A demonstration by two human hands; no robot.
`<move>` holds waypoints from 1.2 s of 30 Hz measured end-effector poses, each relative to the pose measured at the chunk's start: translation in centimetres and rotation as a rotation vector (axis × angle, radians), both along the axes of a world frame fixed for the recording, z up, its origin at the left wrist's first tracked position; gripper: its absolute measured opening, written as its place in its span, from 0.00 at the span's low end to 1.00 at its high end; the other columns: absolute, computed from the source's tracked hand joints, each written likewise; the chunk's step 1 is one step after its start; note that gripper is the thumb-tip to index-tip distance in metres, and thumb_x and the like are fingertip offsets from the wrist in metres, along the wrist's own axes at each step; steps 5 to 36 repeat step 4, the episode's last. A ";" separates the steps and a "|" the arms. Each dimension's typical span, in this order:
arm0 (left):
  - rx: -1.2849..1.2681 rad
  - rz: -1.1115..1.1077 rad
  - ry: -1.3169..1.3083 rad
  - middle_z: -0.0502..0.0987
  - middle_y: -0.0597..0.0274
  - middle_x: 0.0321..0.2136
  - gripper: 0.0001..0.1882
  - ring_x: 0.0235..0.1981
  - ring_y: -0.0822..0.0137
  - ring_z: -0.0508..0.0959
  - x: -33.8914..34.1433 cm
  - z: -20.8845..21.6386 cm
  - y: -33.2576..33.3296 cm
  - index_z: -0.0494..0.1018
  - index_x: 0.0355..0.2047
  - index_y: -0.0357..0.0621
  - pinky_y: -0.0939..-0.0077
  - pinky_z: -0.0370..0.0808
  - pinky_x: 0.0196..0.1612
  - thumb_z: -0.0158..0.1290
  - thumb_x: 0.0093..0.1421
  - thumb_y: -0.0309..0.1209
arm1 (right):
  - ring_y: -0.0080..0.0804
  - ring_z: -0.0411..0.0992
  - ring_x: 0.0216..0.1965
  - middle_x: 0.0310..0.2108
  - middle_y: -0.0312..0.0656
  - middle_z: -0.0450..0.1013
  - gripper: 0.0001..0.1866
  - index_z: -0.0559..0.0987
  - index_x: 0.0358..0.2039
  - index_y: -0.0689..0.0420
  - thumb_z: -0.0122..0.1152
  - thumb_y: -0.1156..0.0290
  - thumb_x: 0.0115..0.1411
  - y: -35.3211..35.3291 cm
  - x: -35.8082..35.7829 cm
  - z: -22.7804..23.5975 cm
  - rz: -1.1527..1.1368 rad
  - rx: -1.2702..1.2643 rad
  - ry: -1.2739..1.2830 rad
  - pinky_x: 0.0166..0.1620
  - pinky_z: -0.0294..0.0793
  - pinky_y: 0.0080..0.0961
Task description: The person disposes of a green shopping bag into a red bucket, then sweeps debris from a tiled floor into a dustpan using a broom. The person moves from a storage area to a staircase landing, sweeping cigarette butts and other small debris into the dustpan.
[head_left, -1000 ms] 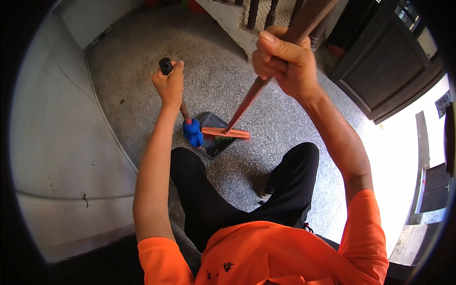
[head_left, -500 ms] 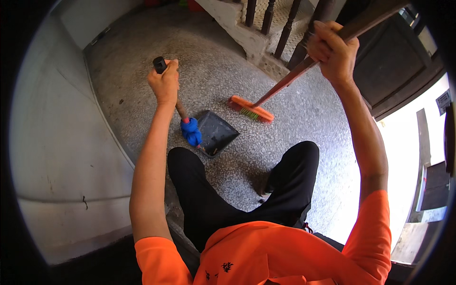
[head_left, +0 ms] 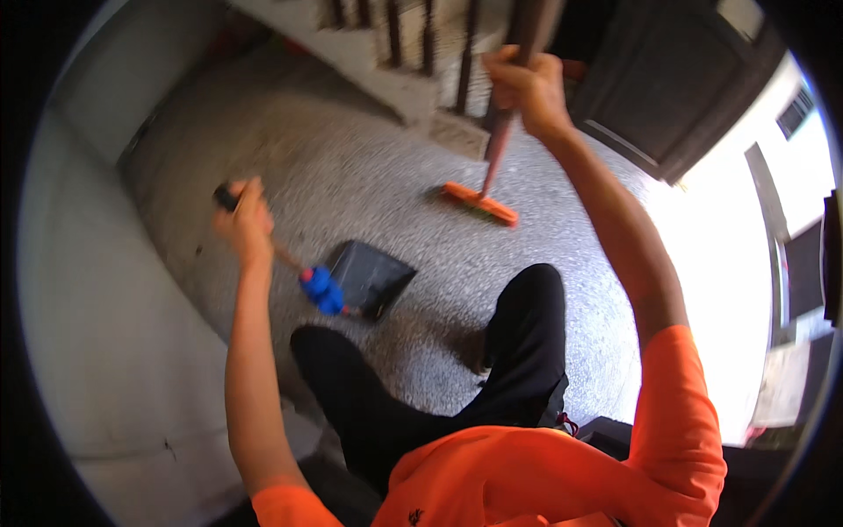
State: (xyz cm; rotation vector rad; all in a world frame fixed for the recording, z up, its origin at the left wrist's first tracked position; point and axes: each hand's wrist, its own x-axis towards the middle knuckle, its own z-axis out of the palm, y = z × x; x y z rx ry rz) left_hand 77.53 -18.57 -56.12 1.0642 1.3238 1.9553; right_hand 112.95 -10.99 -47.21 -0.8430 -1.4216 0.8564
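Note:
My left hand (head_left: 246, 224) is closed round the handle of a dustpan, near its black end. The dark dustpan (head_left: 373, 272) has a blue wrapping (head_left: 322, 290) low on its handle, and its pan is at the floor in front of my left knee. Up at the right, my right hand (head_left: 533, 92) grips the reddish-brown stick (head_left: 499, 145) of a broom. The orange broom head (head_left: 480, 204) stands on the floor to the right of the dustpan, a little farther off and apart from it. Motion blurs both hands slightly.
Speckled stone floor (head_left: 342, 158) lies around the tools. A pale wall (head_left: 97, 290) runs along the left. Stairs with dark balusters (head_left: 428, 39) rise at the far side, beside a dark wooden door (head_left: 667, 88). Bright light comes through the opening at the right.
The view has shifted. My left hand has moved left and lower, tilting the dustpan's handle more to the left. My right hand has come leftward, and the broom stick stands steeper.

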 end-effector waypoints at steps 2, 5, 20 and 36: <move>-0.045 0.014 -0.063 0.60 0.75 0.10 0.10 0.09 0.81 0.57 0.0 -0.7 0.5 0.67 0.19 0.50 0.83 0.52 0.12 0.56 0.54 0.28 | 0.16 0.61 0.15 0.14 0.33 0.66 0.02 0.78 0.24 0.60 0.60 0.76 0.50 -0.1 1.1 1.1 -0.164 0.011 -0.131 0.18 0.59 0.16; -0.014 -0.027 -0.047 0.59 0.76 0.10 0.10 0.09 0.81 0.56 1.7 -0.5 3.2 0.67 0.19 0.50 0.84 0.50 0.12 0.55 0.54 0.28 | 0.21 0.71 0.19 0.22 0.40 0.76 0.09 0.83 0.30 0.60 0.63 0.72 0.46 1.2 0.6 1.4 -0.178 -0.009 -0.193 0.23 0.70 0.18; -0.014 -0.027 -0.047 0.59 0.76 0.10 0.10 0.09 0.81 0.56 1.7 -0.5 3.2 0.67 0.19 0.50 0.84 0.50 0.12 0.55 0.54 0.28 | 0.21 0.71 0.19 0.22 0.40 0.76 0.09 0.83 0.30 0.60 0.63 0.72 0.46 1.2 0.6 1.4 -0.178 -0.009 -0.193 0.23 0.70 0.18; -0.014 -0.027 -0.047 0.59 0.76 0.10 0.10 0.09 0.81 0.56 1.7 -0.5 3.2 0.67 0.19 0.50 0.84 0.50 0.12 0.55 0.54 0.28 | 0.21 0.71 0.19 0.22 0.40 0.76 0.09 0.83 0.30 0.60 0.63 0.72 0.46 1.2 0.6 1.4 -0.178 -0.009 -0.193 0.23 0.70 0.18</move>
